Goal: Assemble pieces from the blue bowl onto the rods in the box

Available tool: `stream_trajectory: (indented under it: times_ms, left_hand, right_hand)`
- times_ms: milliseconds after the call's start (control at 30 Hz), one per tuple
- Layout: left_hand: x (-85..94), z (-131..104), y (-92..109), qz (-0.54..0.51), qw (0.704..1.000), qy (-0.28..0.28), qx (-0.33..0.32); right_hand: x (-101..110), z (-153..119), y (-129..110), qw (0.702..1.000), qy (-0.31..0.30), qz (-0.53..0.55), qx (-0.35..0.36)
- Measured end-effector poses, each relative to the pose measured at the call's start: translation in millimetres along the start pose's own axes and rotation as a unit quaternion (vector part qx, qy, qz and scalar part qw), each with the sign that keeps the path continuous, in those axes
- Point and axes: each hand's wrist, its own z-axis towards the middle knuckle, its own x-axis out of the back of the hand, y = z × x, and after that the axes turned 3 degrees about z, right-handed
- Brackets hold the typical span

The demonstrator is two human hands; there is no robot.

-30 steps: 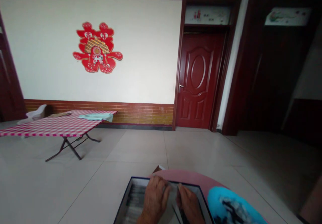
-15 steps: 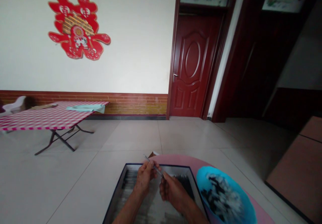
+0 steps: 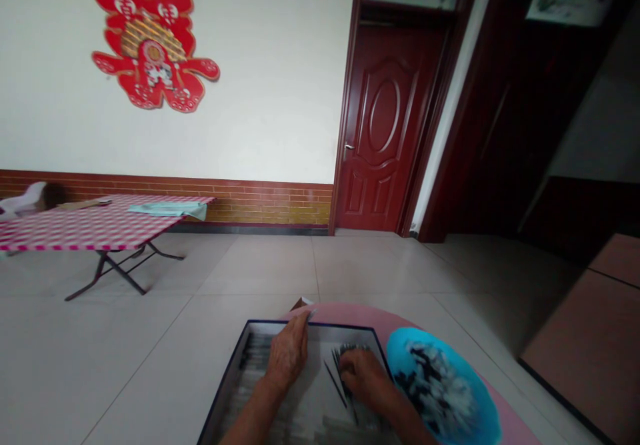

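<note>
My left hand (image 3: pixel 290 352) is closed above the tray's far edge, and a slim pale stick (image 3: pixel 312 314) pokes out past its fingertips. Most of that stick is hidden by the hand. On the right side of the shallow tray (image 3: pixel 345 329), my right hand (image 3: pixel 367 378) reaches down with curled fingers among thin dark rods (image 3: pixel 336 384). What those fingers grip is hidden. Clear, slim tube-like pieces (image 3: pixel 257 392) lie along the tray's left side, blurred. More pale pieces (image 3: pixel 345 430) lie at its near edge.
A blue basin (image 3: pixel 400 342) with small black and white pieces stands right of the tray on a pink round table (image 3: pixel 385 315). A brown box-like piece of furniture (image 3: pixel 585 345) is at right. A checkered folding table (image 3: pixel 100 228) stands at far left, near the wall.
Both hands were together on the slim stick. My right hand has let go and moved down and right to the dark rods, while my left hand keeps the stick, turned toward the upper right.
</note>
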Motion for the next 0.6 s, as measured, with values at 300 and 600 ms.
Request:
stream_trajectory:
  times_ms: [300,600]
  left_hand:
    - [9.1,-2,-1,0.092,0.995,-0.037,0.012]
    - [10.6,0,6,0.069,0.996,-0.061,0.0]
  right_hand:
    - [1,-10,-3,0.996,-0.088,-0.02,0.015]
    - [-30,-25,-4,0.996,-0.075,-0.032,0.042]
